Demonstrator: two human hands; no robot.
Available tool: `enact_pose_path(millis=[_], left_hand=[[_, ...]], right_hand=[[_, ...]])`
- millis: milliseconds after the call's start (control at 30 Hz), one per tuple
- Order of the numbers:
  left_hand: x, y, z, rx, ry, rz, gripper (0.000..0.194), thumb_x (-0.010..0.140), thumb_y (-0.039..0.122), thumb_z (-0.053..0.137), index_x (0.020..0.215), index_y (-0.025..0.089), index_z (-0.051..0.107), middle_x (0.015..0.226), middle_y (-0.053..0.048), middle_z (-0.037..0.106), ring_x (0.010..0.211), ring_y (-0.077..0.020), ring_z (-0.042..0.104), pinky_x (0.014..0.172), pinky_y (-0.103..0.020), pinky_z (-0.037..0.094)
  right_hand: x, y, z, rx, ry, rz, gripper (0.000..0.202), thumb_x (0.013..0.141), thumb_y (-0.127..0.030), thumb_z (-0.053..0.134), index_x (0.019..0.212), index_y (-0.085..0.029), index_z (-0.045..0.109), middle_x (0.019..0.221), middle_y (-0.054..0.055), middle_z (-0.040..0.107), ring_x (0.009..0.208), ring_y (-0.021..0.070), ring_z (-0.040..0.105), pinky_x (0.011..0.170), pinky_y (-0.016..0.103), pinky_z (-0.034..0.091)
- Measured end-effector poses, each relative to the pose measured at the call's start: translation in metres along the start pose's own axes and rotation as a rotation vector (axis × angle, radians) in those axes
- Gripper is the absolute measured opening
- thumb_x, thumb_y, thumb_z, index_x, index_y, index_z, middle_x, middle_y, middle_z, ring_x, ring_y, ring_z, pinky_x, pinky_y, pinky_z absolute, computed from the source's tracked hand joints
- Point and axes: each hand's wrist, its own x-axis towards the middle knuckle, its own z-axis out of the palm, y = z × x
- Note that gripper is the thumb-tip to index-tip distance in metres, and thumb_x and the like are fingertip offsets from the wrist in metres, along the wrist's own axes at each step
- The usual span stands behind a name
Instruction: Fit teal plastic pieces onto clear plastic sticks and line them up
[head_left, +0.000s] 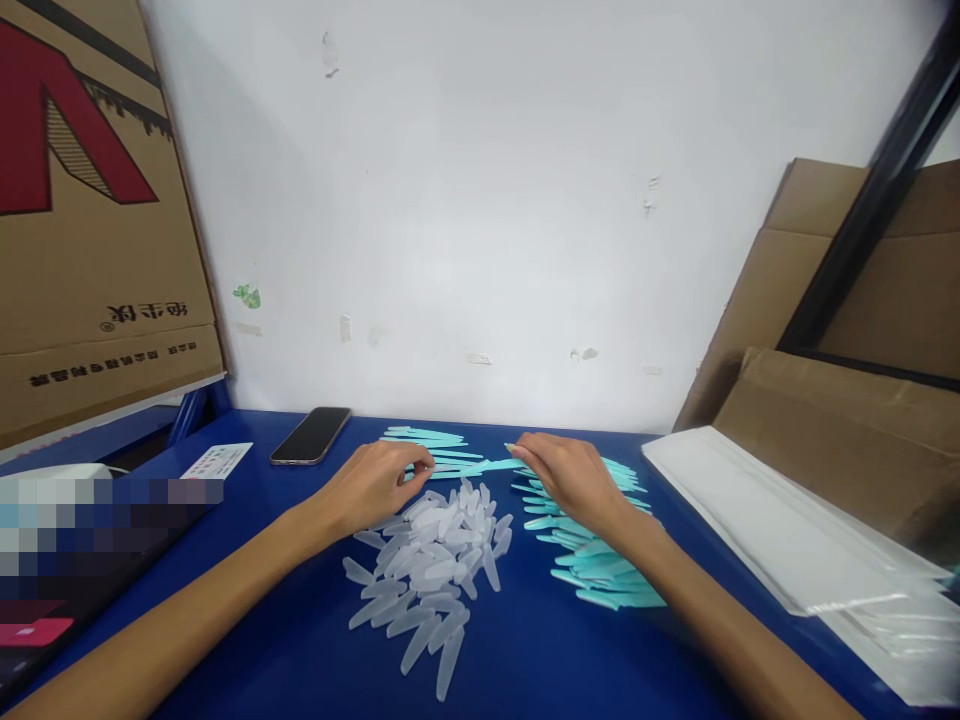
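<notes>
My right hand is closed on one end of a slim teal stick, shaped like an eyebrow razor, which points left. Opposite it, my left hand has thumb and forefinger pinched together; what lies between them is too small to make out. Several similar teal sticks lie beside and behind the left fingers. Under and around my right wrist spreads a larger row of teal sticks. Between my forearms is a loose heap of frosted translucent blade-shaped covers.
On the blue table a phone lies at the back left, near a printed card. White plastic sleeves are stacked on the right by brown cardboard. A large carton stands at left; a white wall closes the back.
</notes>
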Motion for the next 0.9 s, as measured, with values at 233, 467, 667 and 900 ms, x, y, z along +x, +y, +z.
enact_pose_path(millis=[233,467,667,900], left_hand=[[-0.0017,-0.0001,0.003,-0.027,0.034,0.065,0.021,0.096,0.027,0.05,0.099,0.019,0.069,0.089,-0.003,0.072,0.069,-0.0141,0.064,0.062,-0.024,0.047],[-0.0012,-0.0005,0.0041,-0.026,0.072,0.102,0.017,0.096,0.024,0.051,0.095,0.019,0.067,0.087,-0.001,0.07,0.074,-0.0136,0.063,0.066,-0.025,0.047],[-0.0011,0.0002,0.0034,-0.033,0.076,0.122,0.015,0.096,0.022,0.052,0.094,0.018,0.066,0.088,-0.002,0.069,0.076,-0.0137,0.064,0.066,-0.025,0.047],[-0.0027,0.0043,0.0051,-0.014,0.12,0.193,0.014,0.096,0.021,0.053,0.096,0.018,0.066,0.087,-0.002,0.069,0.074,-0.0129,0.062,0.063,-0.023,0.045]], right_hand=[[-0.0028,-0.0113,0.0057,0.024,0.024,0.016,0.045,0.106,-0.045,0.028,0.075,-0.022,0.052,0.063,-0.001,0.06,0.051,0.0129,0.047,0.052,0.028,0.017],[-0.002,-0.0118,0.0072,0.082,0.011,0.081,0.044,0.105,-0.044,0.029,0.072,-0.022,0.046,0.058,-0.003,0.055,0.047,0.0121,0.041,0.052,0.028,0.018],[-0.0014,-0.0113,0.0074,0.091,-0.002,0.108,0.043,0.105,-0.044,0.029,0.073,-0.022,0.047,0.057,-0.003,0.055,0.047,0.0129,0.042,0.052,0.028,0.018],[-0.0024,-0.0119,0.0091,0.221,-0.034,0.158,0.043,0.105,-0.044,0.029,0.08,-0.023,0.056,0.067,-0.001,0.066,0.054,0.0148,0.056,0.054,0.028,0.026]])
